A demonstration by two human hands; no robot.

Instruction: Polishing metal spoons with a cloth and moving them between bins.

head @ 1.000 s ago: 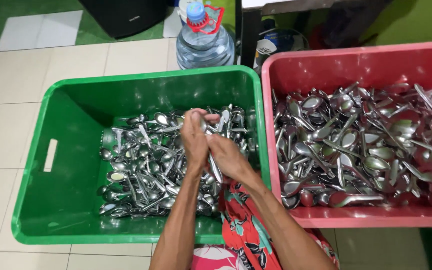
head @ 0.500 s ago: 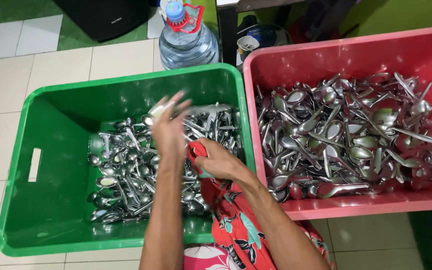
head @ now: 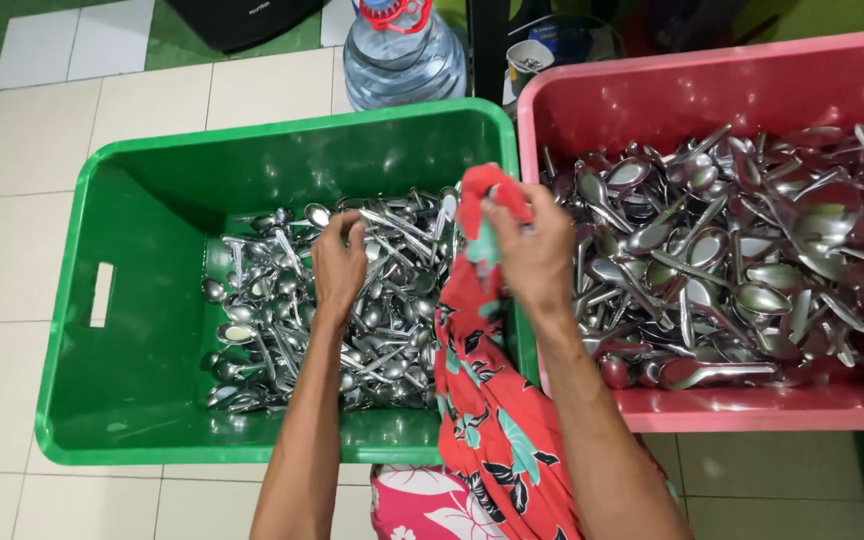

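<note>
**Red cloth held over the seam between two crates of spoons**

The red floral cloth [head: 487, 400] hangs lengthwise from the right hand [head: 532, 255] down toward the person's lap, its long axis running near-vertical in the frame, with the bunched top end pointing up and away from the body. The right fingers are curled closed around that bunched top, which pokes out above the knuckles. The cloth drapes over the near right corner of the green crate [head: 102, 210], just beside the pink crate [head: 752, 75].

The left hand [head: 340, 268] rests palm down on the spoons in the green crate [head: 272, 330], fingers bent into the pile; whether they grip one cannot be told. More spoons [head: 742, 250] fill the pink crate. A water bottle [head: 402, 55] stands on the tiled floor [head: 12, 260] behind the crates.
</note>
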